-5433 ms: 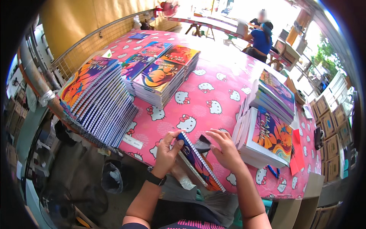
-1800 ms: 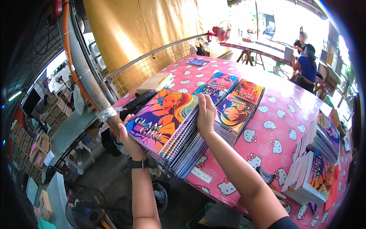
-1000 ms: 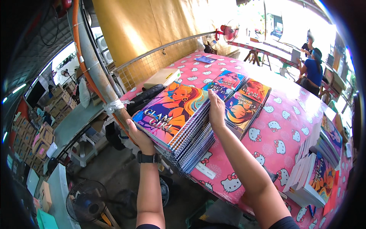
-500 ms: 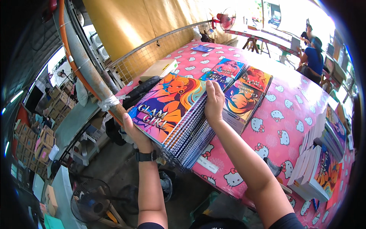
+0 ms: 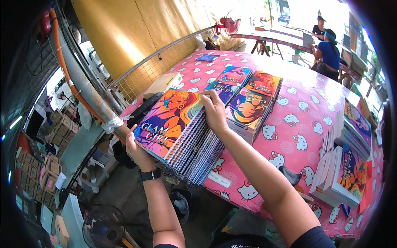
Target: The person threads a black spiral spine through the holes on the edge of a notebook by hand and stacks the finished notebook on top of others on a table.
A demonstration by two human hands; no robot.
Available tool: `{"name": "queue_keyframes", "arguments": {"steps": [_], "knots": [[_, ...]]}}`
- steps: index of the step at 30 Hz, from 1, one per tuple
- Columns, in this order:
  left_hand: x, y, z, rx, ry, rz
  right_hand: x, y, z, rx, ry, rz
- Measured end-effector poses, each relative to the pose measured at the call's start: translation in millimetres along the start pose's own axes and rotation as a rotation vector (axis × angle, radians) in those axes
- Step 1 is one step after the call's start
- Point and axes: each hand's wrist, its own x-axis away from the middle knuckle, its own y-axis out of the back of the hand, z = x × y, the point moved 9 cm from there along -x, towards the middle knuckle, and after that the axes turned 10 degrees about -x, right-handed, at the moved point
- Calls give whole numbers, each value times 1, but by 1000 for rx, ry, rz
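Observation:
A tall stack of spiral notebooks [image 5: 170, 120], with a colourful cartoon cover of a person with flowing hair on top, sits at the table's near left edge. Its wire-bound side faces right and toward me. My left hand [image 5: 140, 152], with a dark watch on the wrist, is closed around the near left corner. At the far right corner, the fingers of my right hand [image 5: 215, 113] curl over the top notebook, beside the coils. Just beyond that hand lie more notebook stacks with blue covers [image 5: 234, 77] and orange covers [image 5: 250, 108].
A pink cartoon-cat cloth [image 5: 285, 136] covers the table. More stacked books [image 5: 337, 175] stand at the right. A pole with an orange hose [image 5: 68, 70] rises beside the left edge; a floor fan [image 5: 105, 227] is lower left. Two people [image 5: 328, 51] are at a far table.
My right hand has gone from lying along the coil side to curling its fingers over the top notebook's corner. My left hand keeps its corner. The whole view has shifted slightly.

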Motion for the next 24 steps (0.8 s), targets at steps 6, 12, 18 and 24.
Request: {"name": "queue_keyframes", "arguments": {"steps": [6,12,18,24], "knots": [[-13,11,9,2,-64,23,-2,13,15,130,-23,134],[-13,16,-1,-52,16,98,73,76,126,226,-121,365],[-8,3,-14,-78,-35,172,168,178,227,649,32,599],[-15,35,-39,-557,-419,48,196,310,290,1412,124,230]]}}
